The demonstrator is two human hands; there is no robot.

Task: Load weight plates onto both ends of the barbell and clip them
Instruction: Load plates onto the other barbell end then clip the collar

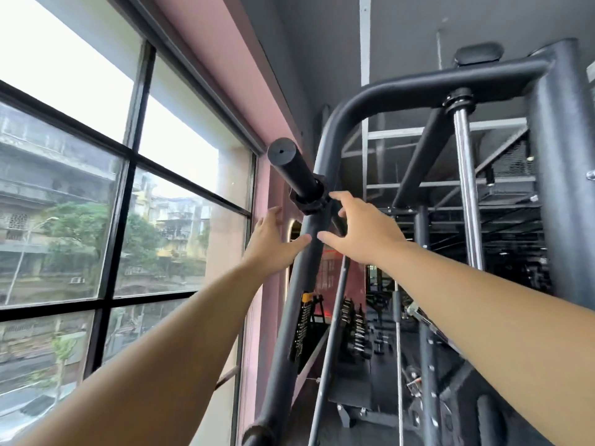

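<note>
- The end of the barbell (294,169) sticks up and toward you, just beside the window (74,175), where it crosses the curved tube of the rack (402,91).
- No weight plates are on this end, and none are in view.
- A black clip (308,201) sits at the inner end of the bare sleeve, right where the sleeve meets the rack tube.
- Your left hand (273,243) is wide, with the fingers spread, and holds nothing. It is just below and left of the clip, and its thumb lies against the rack tube.
- Your right hand (360,230) is also spread and holds nothing. Its fingertips are close beside the clip, but you cannot tell whether they touch it.
- By the look of it, you are reaching for the clip, which would have to come off before a plate can slide on.
- Expect the clip to be light, rigid and tight on the sleeve. Take it round its ring with one hand, release its lever or tabs, then draw it straight along the sleeve.
- The sleeve looks smooth, hard and probably slick, so it gives you little to grip. Steady yourself on the rack tube instead.
- The plates will be heavy and stiff. Hold each by the rim with both hands and line its hole up squarely with the sleeve.
- This end is high and angled, so a tilted plate could bind or slip back toward you.
</note>
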